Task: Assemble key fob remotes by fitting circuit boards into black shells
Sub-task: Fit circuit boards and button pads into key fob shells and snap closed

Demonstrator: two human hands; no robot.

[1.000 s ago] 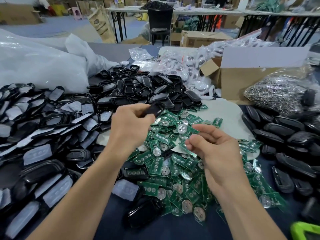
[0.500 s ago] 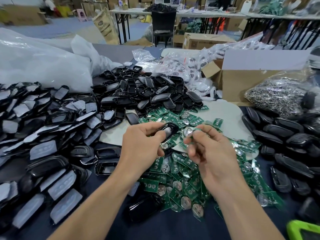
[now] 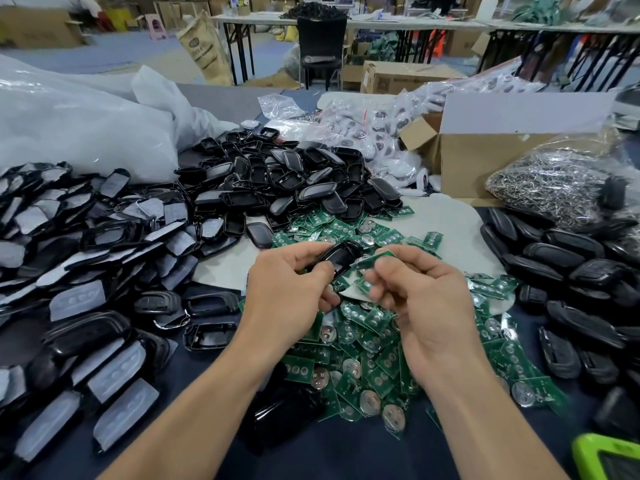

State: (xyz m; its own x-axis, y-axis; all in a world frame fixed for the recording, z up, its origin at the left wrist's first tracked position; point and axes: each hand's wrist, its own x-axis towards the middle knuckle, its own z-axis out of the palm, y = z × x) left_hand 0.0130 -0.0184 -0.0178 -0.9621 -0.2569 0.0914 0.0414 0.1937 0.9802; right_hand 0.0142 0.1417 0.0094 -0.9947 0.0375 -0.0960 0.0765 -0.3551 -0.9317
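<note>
Our left hand point(image 3: 289, 289) grips a black shell point(image 3: 341, 259); our right hand point(image 3: 424, 299) pinches a circuit board point(image 3: 375, 259) at its three o'clock (fingers hide most).

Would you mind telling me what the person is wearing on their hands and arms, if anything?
Nothing that shows: the left hand and right hand wear no gloves, and I see no rings, watch or wristband. Both forearms are uncovered to the picture's lower edge, so no sleeve is in view.

This is an assembly workshop. The counter point(image 3: 346, 459) carries heaps of black shells point(image 3: 294, 181) and green circuit boards point(image 3: 363, 358), and behind stand cardboard boxes point(image 3: 485, 164), a bag of metal parts point(image 3: 547, 185) and long tables point(image 3: 398, 24).
</note>
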